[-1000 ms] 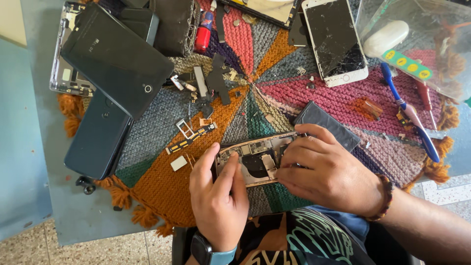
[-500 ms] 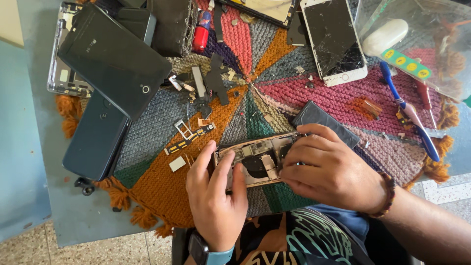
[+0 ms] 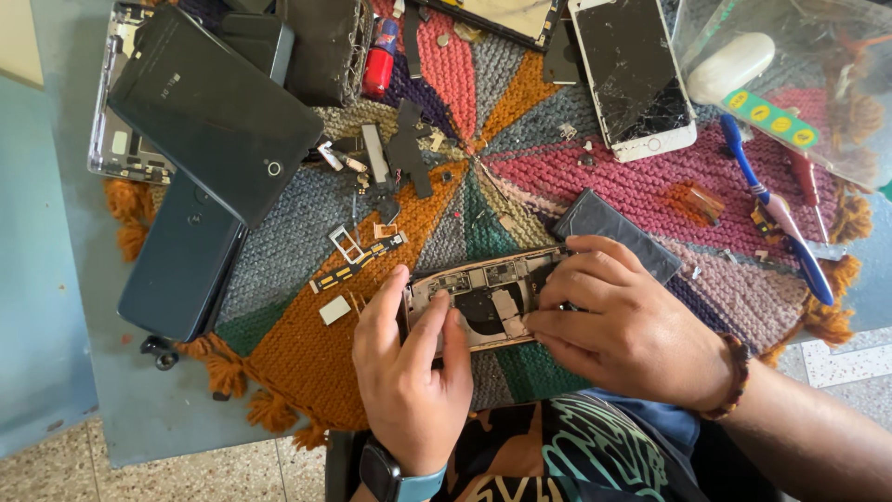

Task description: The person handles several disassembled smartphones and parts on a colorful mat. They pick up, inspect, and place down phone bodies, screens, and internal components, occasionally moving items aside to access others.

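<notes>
1. Broadly, a multicoloured knitted mat (image 3: 595, 177) with wedge-shaped segments and orange tassels covers most of a blue table (image 3: 65, 279).
2. Two dark phone back covers (image 3: 209, 112) lie overlapping at the mat's left edge, one slanted across the other, with a bare metal phone frame (image 3: 116, 139) partly showing beneath them.
3. A white phone with a cracked screen (image 3: 632, 74) lies face up near the top of the mat, just left of a clear plastic box (image 3: 836, 112).
4. The opened phone chassis (image 3: 483, 297) sits at the near edge of the mat, in front of the person, inner parts facing up, held between both hands.
5. The right hand (image 3: 632, 325) is curled over the chassis's right end, fingers bent and pressed onto it; whether a tool sits under the fingertips I cannot tell.
6. The left hand (image 3: 409, 372) grips the chassis's left end, thumb and fingers loosely spread, tips resting on its edge and face; a smartwatch with a teal strap (image 3: 395, 479) is on that wrist.
7. A flat dark battery (image 3: 618, 232) lies just beyond the right hand, touching the mat.
8. A blue-handled toothbrush (image 3: 776, 209) lies to the right, below the box.
9. Small flex cables and brackets (image 3: 358, 256) are scattered just left of the chassis.
</notes>
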